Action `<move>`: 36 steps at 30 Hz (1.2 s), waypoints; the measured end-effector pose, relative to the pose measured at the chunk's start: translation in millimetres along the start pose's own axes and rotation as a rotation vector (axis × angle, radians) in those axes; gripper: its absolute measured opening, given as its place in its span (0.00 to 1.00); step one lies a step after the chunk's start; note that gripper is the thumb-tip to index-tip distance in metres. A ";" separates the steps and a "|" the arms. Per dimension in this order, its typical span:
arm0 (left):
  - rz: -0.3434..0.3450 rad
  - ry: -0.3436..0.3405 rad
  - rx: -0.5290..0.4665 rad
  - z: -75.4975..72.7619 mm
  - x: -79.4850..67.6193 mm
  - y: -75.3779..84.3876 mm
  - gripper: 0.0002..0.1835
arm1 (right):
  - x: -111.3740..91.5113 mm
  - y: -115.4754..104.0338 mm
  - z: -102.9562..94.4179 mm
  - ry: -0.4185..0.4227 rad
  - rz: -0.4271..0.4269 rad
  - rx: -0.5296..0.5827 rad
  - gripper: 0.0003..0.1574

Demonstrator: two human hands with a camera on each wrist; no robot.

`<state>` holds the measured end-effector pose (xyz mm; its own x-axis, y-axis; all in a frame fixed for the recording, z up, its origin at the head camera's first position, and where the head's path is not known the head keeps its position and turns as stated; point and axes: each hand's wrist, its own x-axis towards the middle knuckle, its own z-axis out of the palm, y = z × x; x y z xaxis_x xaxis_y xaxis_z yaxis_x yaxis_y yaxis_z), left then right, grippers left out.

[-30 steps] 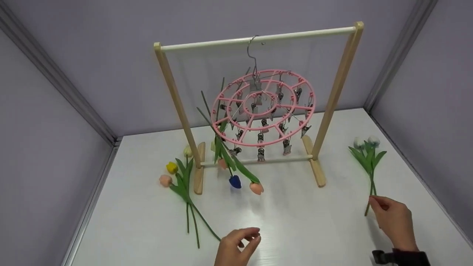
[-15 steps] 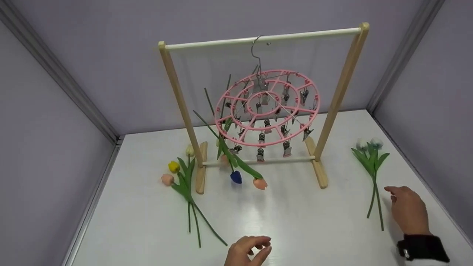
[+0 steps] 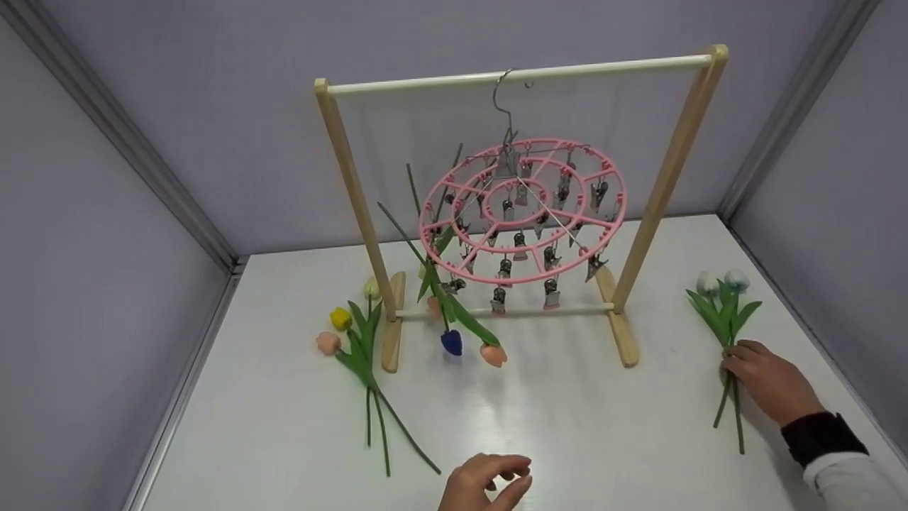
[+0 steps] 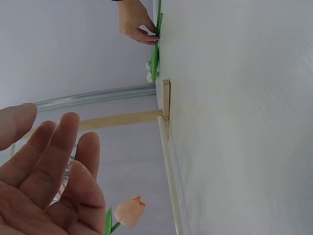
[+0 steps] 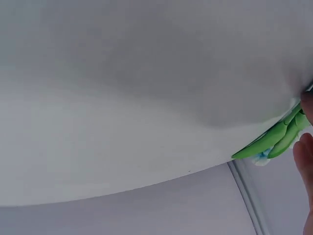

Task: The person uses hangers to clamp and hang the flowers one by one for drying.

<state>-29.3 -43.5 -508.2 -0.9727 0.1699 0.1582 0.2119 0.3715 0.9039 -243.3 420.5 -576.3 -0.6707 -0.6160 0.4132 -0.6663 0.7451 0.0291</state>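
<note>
My right hand pinches the stems of two artificial tulips just under their leaves, on the right of the table. These tulips have pale bluish-white heads and lie flat, stems crossed. In the right wrist view, their green leaves show beside my fingers at the right edge. My left hand hovers over the table's front middle, fingers loosely curled and holding nothing. Several tulips hang head down from a pink round clip hanger, among them a blue tulip and a peach tulip.
The hanger hooks over the white bar of a wooden-legged rack at the back of the white table. Metal clips dangle from its rings. Left of the rack lie a yellow tulip, a peach tulip and a cream tulip.
My right hand let go of a stem's lower part, drew back to the right, then came in higher up, beneath the leaves. The hanger swung slightly. My left hand stays near the front middle.
</note>
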 end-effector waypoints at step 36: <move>0.061 0.188 0.065 20.6 19.6 14.8 0.11 | 97.2 -103.3 -104.9 0.896 0.149 0.364 0.07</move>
<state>-43.3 -15.8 -500.0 -0.9571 0.0229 0.2887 0.2708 0.4248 0.8638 -205.5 310.4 -443.7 -0.3606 0.0128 0.9326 -0.7557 0.5820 -0.3002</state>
